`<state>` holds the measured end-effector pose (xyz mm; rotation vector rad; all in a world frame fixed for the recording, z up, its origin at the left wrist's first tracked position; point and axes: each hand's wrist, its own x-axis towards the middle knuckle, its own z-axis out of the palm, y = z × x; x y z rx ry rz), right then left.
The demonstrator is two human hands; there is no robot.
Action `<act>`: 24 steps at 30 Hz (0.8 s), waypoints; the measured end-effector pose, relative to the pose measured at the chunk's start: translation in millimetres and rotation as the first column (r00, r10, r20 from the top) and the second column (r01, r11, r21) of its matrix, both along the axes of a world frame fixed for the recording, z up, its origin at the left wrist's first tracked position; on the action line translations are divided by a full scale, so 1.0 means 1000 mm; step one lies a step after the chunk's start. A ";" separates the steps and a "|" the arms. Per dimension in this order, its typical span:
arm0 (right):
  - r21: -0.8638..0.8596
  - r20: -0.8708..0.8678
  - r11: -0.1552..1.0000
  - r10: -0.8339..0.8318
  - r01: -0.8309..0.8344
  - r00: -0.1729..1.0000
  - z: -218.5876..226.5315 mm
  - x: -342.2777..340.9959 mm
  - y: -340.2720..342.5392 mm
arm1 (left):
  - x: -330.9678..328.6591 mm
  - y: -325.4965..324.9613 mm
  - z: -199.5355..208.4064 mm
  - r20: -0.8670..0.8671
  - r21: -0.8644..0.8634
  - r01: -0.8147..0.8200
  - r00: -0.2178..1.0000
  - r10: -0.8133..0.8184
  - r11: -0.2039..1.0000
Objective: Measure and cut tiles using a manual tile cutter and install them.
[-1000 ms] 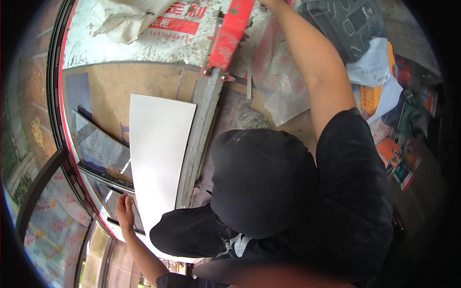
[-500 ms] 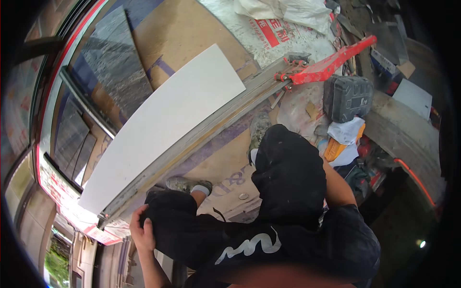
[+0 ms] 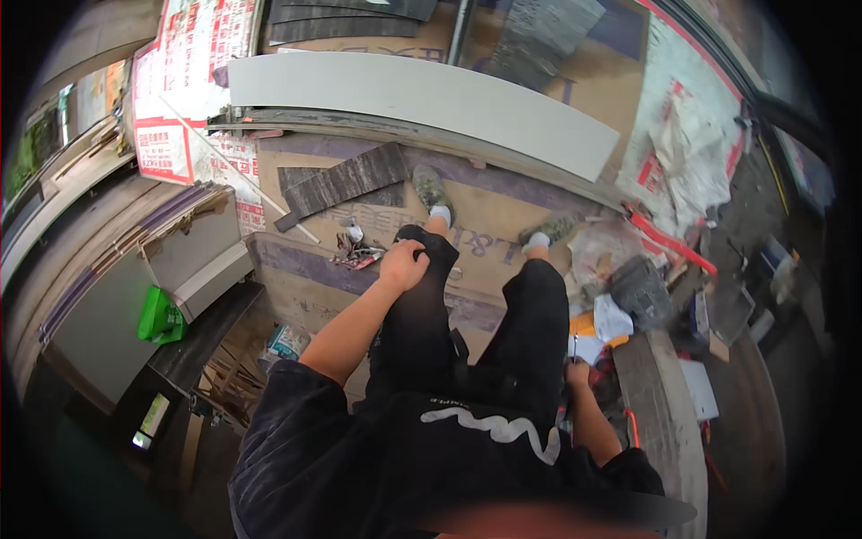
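Note:
My left hand lies over my left knee on the black trousers, thumb apart from the curled fingers and nothing in it. Down beside my right thigh, my right hand is closed around a thin, shiny, upright piece too small to name. Close to that hand are a white crumpled sheet and a yellow-orange item. Beyond my feet, a long white panel with one curved edge lies along the rail of a manual tile cutter, whose red handle points right.
Dark grey strips lie crossed on the printed brown floor covering, near torn wrappings. A black tool case stands at the right by a grey ledge. Stacked boards and a green bag are at the left.
The view has swung leftward, bringing the stacked boards and dark strips into sight. My right hand, hidden before, now shows beside my thigh. My left hand stays on the knee.

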<state>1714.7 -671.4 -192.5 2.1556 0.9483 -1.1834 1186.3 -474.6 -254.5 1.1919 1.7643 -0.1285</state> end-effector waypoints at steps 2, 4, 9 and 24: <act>-0.115 -0.023 0.965 -0.241 0.237 0.970 0.054 -0.021 0.003 | 0.005 -0.016 0.011 -0.057 -0.089 0.049 0.997 -0.055 0.995; -0.062 -0.017 0.976 -0.210 0.209 0.978 0.093 -0.039 0.002 | 0.012 -0.021 0.023 -0.048 -0.177 0.137 0.988 -0.147 0.975; 0.092 0.009 0.950 -0.300 0.298 0.954 0.131 -0.045 0.039 | 0.026 -0.022 0.054 0.016 -0.298 0.278 0.958 -0.287 0.913; 0.070 -0.613 0.945 -0.212 0.319 0.762 0.171 0.094 0.084 | 0.242 -0.102 0.169 -0.232 0.205 -0.056 0.967 0.104 0.977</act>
